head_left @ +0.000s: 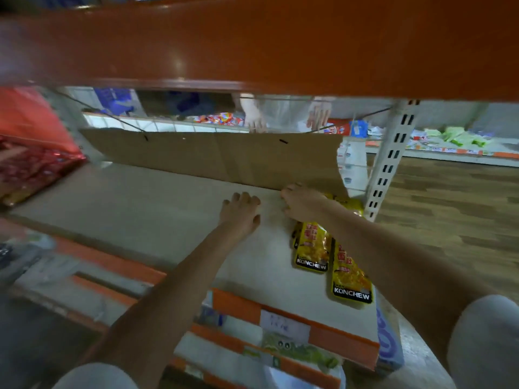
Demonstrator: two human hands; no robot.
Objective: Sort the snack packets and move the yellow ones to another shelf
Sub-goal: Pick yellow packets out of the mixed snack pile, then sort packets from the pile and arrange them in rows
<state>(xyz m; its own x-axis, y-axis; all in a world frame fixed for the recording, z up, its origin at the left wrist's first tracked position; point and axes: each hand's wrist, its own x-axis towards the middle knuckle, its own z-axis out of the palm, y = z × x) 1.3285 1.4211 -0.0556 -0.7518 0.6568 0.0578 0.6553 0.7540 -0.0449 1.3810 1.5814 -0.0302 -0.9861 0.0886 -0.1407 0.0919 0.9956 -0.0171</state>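
Observation:
Several yellow snack packets [311,248] lie on the pale shelf board [140,209] at its right end; another yellow packet [351,279] lies nearer the front edge. My right hand [302,202] rests with curled fingers on the far end of the yellow pile, against the cardboard sheet [213,155] at the back. Whether it grips a packet is hidden. My left hand [241,211] lies flat on the bare board just left of the right hand, fingers relaxed, holding nothing. Red snack packets [33,167] sit at the shelf's left end.
An orange shelf beam [266,46] hangs close overhead. A white slotted upright [390,161] stands at the right. Behind the cardboard, another person's hands [318,115] reach over packets on the far side. Lower shelves with orange edges [295,318] hold more goods.

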